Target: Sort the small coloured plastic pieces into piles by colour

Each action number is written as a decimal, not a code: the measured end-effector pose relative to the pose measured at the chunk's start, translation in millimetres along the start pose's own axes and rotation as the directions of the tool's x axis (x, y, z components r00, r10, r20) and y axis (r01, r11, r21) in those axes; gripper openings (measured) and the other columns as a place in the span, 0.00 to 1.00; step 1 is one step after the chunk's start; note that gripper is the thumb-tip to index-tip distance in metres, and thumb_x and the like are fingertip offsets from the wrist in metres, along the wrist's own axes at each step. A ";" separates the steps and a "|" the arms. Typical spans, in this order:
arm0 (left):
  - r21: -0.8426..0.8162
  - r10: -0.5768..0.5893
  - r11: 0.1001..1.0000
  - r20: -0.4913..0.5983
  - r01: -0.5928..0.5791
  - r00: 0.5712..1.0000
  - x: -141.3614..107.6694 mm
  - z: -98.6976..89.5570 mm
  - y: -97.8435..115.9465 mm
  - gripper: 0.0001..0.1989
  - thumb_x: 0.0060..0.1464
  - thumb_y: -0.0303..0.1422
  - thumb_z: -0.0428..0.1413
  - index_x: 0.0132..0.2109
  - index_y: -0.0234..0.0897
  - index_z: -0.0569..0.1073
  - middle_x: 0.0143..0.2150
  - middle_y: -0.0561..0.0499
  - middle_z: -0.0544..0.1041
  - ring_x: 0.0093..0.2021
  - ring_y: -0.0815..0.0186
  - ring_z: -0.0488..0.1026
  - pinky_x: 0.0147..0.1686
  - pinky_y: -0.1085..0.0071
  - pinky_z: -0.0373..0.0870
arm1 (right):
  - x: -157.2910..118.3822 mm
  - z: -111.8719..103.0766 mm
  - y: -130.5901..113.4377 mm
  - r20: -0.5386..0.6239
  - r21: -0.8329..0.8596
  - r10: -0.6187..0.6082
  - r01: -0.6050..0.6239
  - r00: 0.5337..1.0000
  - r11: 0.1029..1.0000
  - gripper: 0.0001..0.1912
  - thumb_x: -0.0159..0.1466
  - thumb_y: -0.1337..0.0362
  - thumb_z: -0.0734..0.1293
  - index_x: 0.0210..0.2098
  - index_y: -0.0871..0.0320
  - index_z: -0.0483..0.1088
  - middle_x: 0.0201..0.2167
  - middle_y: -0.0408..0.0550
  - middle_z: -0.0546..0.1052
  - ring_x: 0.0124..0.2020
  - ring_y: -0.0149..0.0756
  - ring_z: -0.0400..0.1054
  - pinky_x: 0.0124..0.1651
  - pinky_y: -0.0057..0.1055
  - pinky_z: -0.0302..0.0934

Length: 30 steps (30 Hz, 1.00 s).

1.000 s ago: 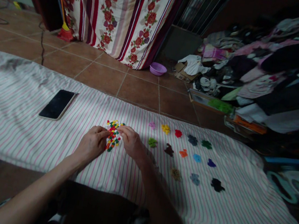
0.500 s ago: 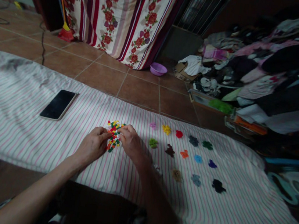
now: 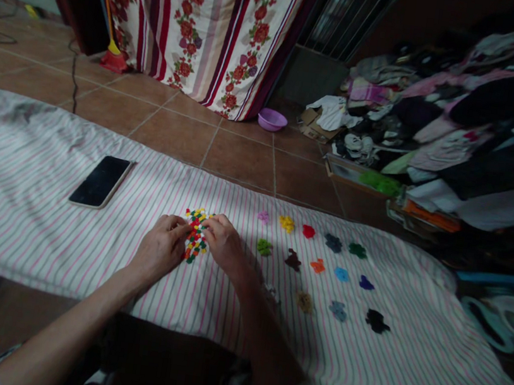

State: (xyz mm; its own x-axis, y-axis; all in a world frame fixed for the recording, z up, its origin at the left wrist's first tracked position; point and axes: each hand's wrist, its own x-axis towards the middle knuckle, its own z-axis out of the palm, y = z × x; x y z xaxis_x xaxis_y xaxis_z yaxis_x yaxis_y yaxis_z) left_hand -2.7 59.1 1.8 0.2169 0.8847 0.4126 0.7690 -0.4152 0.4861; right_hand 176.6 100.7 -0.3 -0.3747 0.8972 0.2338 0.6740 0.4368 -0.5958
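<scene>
A patch of small pieces (image 3: 196,235) in red, yellow, green, white and orange lies on the striped cloth (image 3: 162,185). My left hand (image 3: 164,242) rests at its left edge, fingers bent together, thumb and index tip at the pieces. From the right, my right hand (image 3: 224,242) reaches over the edge of the patch with its fingertips pinched. Anything between the fingers of either hand is too small to make out. Right of my right hand are small single-colour piles, among them a yellow pile (image 3: 286,223), a lime green pile (image 3: 264,248) and a black pile (image 3: 377,321).
A phone (image 3: 101,181) lies on the cloth to the left. Beyond the cloth's far edge are a tiled floor (image 3: 238,152), a purple basin (image 3: 272,119) and a floral curtain (image 3: 213,27). Heaped clothes (image 3: 422,107) stand at the right.
The left fingertips have shifted very slightly at the patch's edge. Both hands otherwise keep nearly the same place, and the view has moved a tiny bit.
</scene>
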 end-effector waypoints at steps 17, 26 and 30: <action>0.082 0.195 0.978 -0.001 -0.194 0.981 4.2 26.4 -14.8 0.20 0.61 0.26 0.42 0.57 0.35 0.67 0.57 0.41 0.73 0.64 0.55 0.63 0.65 0.42 0.57 | -8.7 -14.7 -9.8 -0.036 0.125 -0.024 0.028 0.999 0.992 0.13 0.62 0.76 0.59 0.39 0.56 0.71 0.37 0.47 0.77 0.40 0.34 0.71 0.46 0.29 0.64; 0.087 0.214 0.973 -0.005 -0.213 0.977 3.2 31.3 -17.1 0.17 0.61 0.30 0.41 0.52 0.37 0.68 0.54 0.41 0.73 0.64 0.53 0.61 0.63 0.36 0.56 | -22.2 -36.0 0.7 -0.089 0.104 0.023 -0.014 0.996 0.994 0.14 0.59 0.77 0.58 0.38 0.56 0.70 0.38 0.47 0.77 0.40 0.33 0.71 0.45 0.29 0.65; 0.112 0.248 0.963 -0.016 -0.245 0.969 5.4 32.8 -17.5 0.16 0.62 0.31 0.41 0.51 0.39 0.69 0.52 0.43 0.74 0.64 0.53 0.61 0.63 0.38 0.56 | -29.9 -45.7 11.6 -0.112 0.068 0.056 -0.048 0.992 0.997 0.14 0.57 0.77 0.58 0.37 0.57 0.70 0.36 0.47 0.77 0.38 0.34 0.71 0.45 0.30 0.64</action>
State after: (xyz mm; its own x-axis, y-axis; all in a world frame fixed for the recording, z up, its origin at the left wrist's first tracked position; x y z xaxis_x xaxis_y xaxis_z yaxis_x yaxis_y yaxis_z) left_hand 4.7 78.1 -29.8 0.3909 0.7507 0.5326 0.7551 -0.5924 0.2808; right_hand 224.7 81.9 20.9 -0.2629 0.9217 0.2850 0.6463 0.3876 -0.6573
